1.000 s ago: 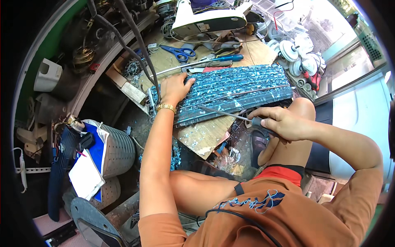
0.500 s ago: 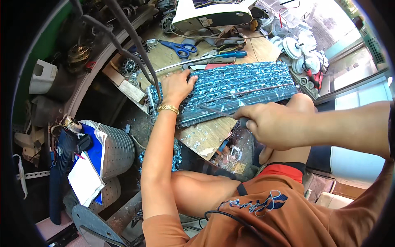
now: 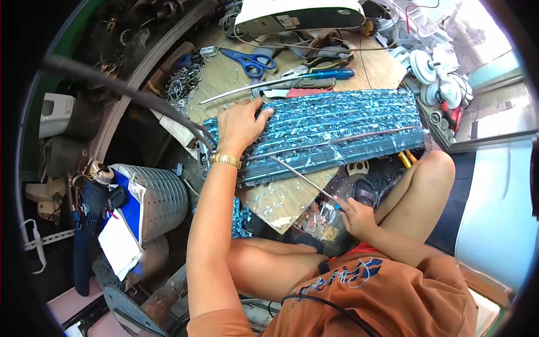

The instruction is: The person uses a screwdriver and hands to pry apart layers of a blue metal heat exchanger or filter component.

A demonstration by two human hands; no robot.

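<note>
A blue finned heat-exchanger coil (image 3: 342,115) lies across the wooden board, its fins torn into rough rows. On its left end rests my left hand (image 3: 238,123), fingers laid over the coil and thumb apart. My right hand (image 3: 357,218) is closed around a screwdriver (image 3: 303,178) in front of the coil, low by my knee. The screwdriver's long thin shaft points up and left, with its tip at the coil's near part. Most of the handle is hidden in my fingers. A thin metal strip or tube (image 3: 359,136) runs lengthwise over the coil.
Behind the coil lie blue scissors (image 3: 252,63), a blue-handled screwdriver (image 3: 331,73) and pliers. Screws (image 3: 182,81) are heaped at the left. Dark metal rods (image 3: 140,101) cross the upper left. A perforated drum (image 3: 165,196) stands left; white pulleys (image 3: 424,67) sit right.
My right hand has drawn back toward my body and down, uncovering more of the screwdriver's shaft. My left hand stays on the coil. The view has shifted slightly.
</note>
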